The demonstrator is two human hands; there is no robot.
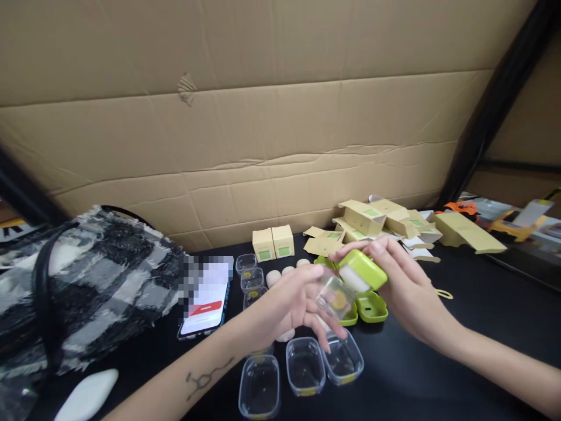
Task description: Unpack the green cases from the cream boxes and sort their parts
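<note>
My right hand (405,292) grips a lime-green plastic case (368,268), tilted so that a white block (352,278) shows in its opening. Just left of it, my left hand (300,304) holds a small clear plastic container (336,297) with a yellow sticker, slightly blurred by motion. The container is close to the case; I cannot tell whether they touch. Below my hands stand clear open containers (305,365). Behind my hands lie more lime-green case parts (372,307), partly covered. White rounded pieces (274,278) sit left of them, partly hidden by my left hand.
Two small cardboard boxes (283,241) stand at the back. Opened cardboard boxes (368,217) are heaped at the back right. A phone (204,313) and a checked fabric bag (118,280) lie to the left, near a white smooth object (87,396). A cardboard wall (263,123) rises behind.
</note>
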